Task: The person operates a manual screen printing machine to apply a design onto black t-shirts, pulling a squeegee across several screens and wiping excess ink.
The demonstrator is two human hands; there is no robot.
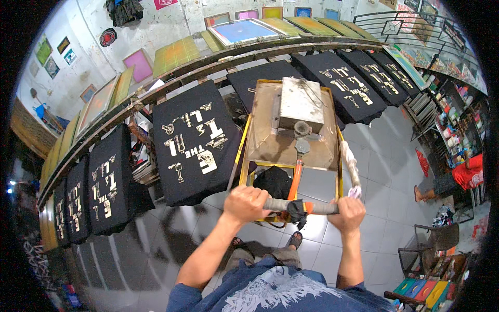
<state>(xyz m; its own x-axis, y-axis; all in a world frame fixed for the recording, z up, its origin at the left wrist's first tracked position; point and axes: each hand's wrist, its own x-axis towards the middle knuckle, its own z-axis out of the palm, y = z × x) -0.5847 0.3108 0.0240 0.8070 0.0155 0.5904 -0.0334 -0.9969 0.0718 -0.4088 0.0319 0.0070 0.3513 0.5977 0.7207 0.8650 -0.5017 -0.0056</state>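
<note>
Press handle [296, 206] clamped in both fists, left hand [247, 204] and right hand [347, 213]; heat plate [300, 106] at twelve o'clock looks mid-press on black shirt [260, 78]; lifting next needs an even pull.

Bright even indoor light, glare on glossy floor tiles [156, 249], heavy fisheye bending, black vignetted corners

I see long curved wooden print bench [218, 66], black printed tees [195, 140] laid flat along it, yellow-framed press [291, 127] over one tee, screen frames [241, 31] behind.
</note>
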